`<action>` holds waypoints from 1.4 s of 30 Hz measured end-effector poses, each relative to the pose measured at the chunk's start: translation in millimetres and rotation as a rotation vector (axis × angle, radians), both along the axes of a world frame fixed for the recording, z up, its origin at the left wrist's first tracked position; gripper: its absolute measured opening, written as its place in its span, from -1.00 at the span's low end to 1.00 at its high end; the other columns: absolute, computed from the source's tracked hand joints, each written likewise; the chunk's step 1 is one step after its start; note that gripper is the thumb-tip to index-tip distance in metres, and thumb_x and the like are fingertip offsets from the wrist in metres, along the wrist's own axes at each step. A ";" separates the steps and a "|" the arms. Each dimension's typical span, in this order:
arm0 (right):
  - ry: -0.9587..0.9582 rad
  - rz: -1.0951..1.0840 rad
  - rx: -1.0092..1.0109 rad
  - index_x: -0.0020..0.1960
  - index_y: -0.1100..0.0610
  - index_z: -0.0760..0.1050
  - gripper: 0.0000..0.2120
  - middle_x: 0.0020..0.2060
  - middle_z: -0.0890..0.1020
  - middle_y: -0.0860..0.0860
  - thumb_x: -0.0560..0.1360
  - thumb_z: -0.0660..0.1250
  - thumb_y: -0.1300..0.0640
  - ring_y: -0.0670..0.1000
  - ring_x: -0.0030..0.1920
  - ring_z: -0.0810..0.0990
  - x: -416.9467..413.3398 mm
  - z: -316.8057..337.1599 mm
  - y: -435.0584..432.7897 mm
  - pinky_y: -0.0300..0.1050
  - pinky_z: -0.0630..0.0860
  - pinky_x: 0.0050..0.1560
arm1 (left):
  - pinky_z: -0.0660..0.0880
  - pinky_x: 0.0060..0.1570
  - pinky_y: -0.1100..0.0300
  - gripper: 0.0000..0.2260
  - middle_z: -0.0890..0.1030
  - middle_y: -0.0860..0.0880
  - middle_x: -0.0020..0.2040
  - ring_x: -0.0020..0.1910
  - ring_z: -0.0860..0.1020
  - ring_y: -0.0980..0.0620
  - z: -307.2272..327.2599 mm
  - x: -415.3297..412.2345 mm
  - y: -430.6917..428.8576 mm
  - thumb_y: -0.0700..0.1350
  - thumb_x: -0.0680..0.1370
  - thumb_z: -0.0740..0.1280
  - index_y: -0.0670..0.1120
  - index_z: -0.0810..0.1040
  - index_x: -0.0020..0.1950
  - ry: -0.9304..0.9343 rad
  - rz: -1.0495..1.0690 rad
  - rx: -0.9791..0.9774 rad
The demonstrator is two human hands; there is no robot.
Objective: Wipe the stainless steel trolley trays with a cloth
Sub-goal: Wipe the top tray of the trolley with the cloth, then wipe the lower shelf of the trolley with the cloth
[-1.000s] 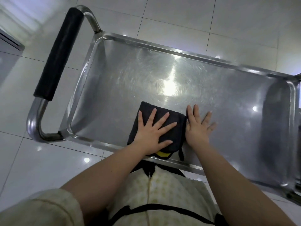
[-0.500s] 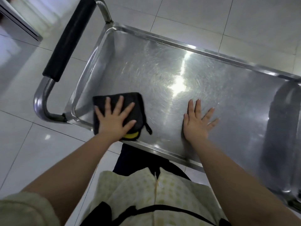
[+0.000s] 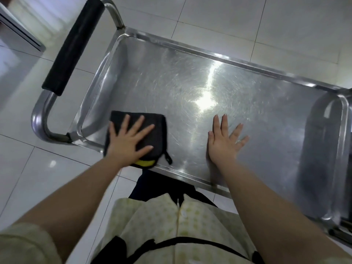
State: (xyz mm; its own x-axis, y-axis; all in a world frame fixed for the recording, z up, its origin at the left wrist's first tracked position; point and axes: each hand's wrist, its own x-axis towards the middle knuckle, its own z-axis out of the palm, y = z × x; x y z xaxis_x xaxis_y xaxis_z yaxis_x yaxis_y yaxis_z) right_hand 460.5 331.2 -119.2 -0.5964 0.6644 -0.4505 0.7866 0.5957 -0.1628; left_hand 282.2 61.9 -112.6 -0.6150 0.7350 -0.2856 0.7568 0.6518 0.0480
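Since the frame half a second back, little has shifted: cloth (image 3: pixel 150 130) and both hands keep nearly the same places on the tray (image 3: pixel 266 119), the cloth sitting only slightly further from the near-left corner. One second back, the cloth lay beside the right hand; it is now well apart from it.

Cloth: dark, folded to a rough square, lying flat on the tray floor close to the near edge and toward the left end. A yellow layer shows at its near edge, which overlaps the tray's near rim. A short dark loop trails from its near-right corner.

Left hand (image 3: pixel 127 143): palm down on the cloth, fingers spread and extended, pressing flat rather than gripping. The forearm runs in from the lower left, bare below a pale sleeve (image 3: pixel 24 244).

Right hand (image 3: pixel 223 143): palm down directly on bare steel near the middle of the near edge, fingers spread and straight, holding nothing. The forearm enters from the lower right.

Tray: stainless, with a raised rim and rounded corners; swirl marks and a bright glare lie near its centre, beyond the right hand.

Handle (image 3: pixel 73 44): steel tube with a black grip, standing off the tray's left end.

Floor (image 3: pixel 247 21): pale glossy tiles around the trolley.
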 end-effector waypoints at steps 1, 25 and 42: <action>0.004 -0.005 0.006 0.48 -0.24 -0.45 -0.49 0.51 -0.38 -0.19 0.62 -0.28 -0.17 0.30 0.48 -0.41 -0.2 -0.6 -0.5 0.51 -0.31 0.34 | -0.18 0.37 -0.43 -0.36 -0.13 0.20 0.58 0.57 -0.14 -0.15 0.3 -17.7 -20.6 0.47 0.45 -0.05 0.43 -0.18 0.48 0.002 0.061 -0.018; 0.281 -0.047 -0.209 0.29 -0.06 0.33 -0.66 0.58 0.00 -0.07 0.54 0.28 0.04 0.17 0.55 -0.24 -39.4 22.1 -52.8 0.34 -0.33 0.44 | 0.23 0.31 -0.09 -0.58 0.29 -0.01 0.48 0.42 0.24 -0.11 29.1 13.0 61.6 0.00 0.57 0.26 0.07 0.32 0.43 -0.158 0.203 0.233; 0.733 -0.575 -0.149 -0.06 -0.09 0.48 -0.75 -0.18 0.55 -0.24 0.48 0.29 0.27 -0.27 -0.16 0.48 7.5 93.6 -152.2 -0.46 0.32 -0.24 | 0.49 -0.06 0.17 -0.72 0.58 0.10 -0.12 -0.11 0.56 0.10 58.5 -13.3 -0.2 -0.12 0.45 0.48 0.21 0.46 -0.07 -0.618 0.120 0.574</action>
